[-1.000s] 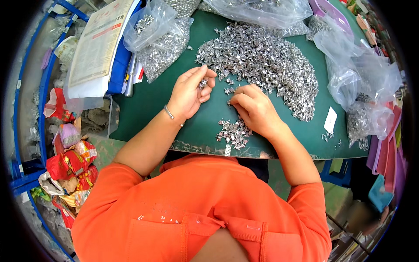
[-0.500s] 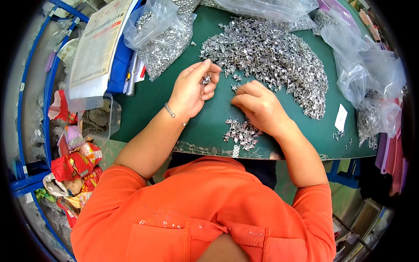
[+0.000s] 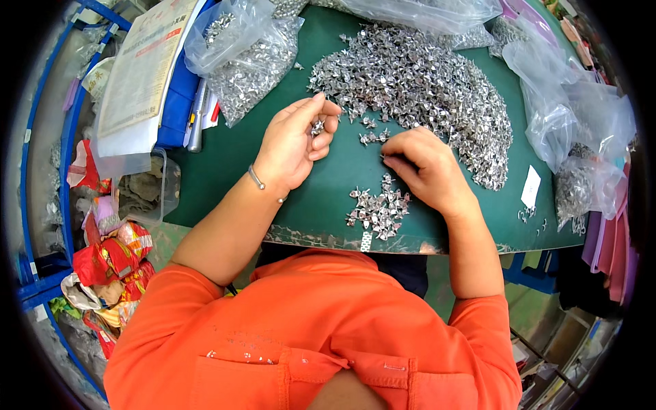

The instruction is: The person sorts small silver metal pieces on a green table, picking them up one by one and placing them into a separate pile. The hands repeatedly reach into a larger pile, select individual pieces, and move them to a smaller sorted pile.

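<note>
My left hand is raised over the green table, palm turned inward and fingers curled around a few small silver metal pieces. My right hand is to its right, thumb and fingertips pinched together; whatever is between them is too small to make out. A big heap of the same pronged metal pieces spreads beyond both hands. Several loose pieces lie between the hands, beside my right fingertips. A smaller pile sits nearer me, by the table's front edge.
Clear bags of metal parts lie at the back left, beside a blue bin with a printed sheet. More plastic bags and a white tag are on the right. A clear tub stands at the left edge.
My right hand has shifted slightly right, away from the loose pieces, uncovering more of the small pile. My left hand still holds its pieces. The whole view has moved slightly.
</note>
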`<state>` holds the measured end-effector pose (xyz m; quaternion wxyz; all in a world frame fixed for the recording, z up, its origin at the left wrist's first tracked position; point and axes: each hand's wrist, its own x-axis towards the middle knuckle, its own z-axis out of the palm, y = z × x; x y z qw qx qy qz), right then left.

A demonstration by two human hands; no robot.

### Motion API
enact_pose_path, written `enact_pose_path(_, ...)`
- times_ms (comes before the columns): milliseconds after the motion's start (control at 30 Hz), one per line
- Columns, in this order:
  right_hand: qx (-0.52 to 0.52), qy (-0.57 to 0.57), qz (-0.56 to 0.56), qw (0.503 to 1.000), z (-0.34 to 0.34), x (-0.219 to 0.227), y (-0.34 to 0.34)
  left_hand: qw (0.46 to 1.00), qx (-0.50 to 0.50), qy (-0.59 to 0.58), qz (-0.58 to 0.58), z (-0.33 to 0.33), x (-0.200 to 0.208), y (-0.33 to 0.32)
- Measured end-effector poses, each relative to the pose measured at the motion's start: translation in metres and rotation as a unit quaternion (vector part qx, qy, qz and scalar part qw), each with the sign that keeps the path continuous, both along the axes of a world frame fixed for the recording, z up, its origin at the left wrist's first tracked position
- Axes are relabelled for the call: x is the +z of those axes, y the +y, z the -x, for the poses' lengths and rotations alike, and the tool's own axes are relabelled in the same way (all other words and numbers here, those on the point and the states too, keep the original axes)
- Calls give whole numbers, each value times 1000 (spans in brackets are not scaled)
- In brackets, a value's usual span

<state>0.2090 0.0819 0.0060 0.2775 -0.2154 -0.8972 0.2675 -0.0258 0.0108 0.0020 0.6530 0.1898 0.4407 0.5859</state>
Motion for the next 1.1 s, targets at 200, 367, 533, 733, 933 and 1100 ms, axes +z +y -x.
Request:
enact_pose_path(200,93,10,103,990,-9,9,-1,1000,-1,0,6,-1,3,-1)
enact_pose_path(367,14,47,-53,997,8,3,3,1000,-6,2,4,-2,2,-1)
enact_pose_path(533,-98,44,-6,994,-5,4,1,1000,10,-13,9,-1,4,-3)
enact_pose_path(733,-100,38,25,994,-7,3,2,1000,-5,1,2,2,1,-1)
enact_pose_path(933,-59,-26,-35,997,-6,1,-1,1000,-9,-5,4,1,1,-2)
enact_pose_path(1100,-71,-30,-21,997,-11,3,0,1000,6,-5,6,1,3,-2)
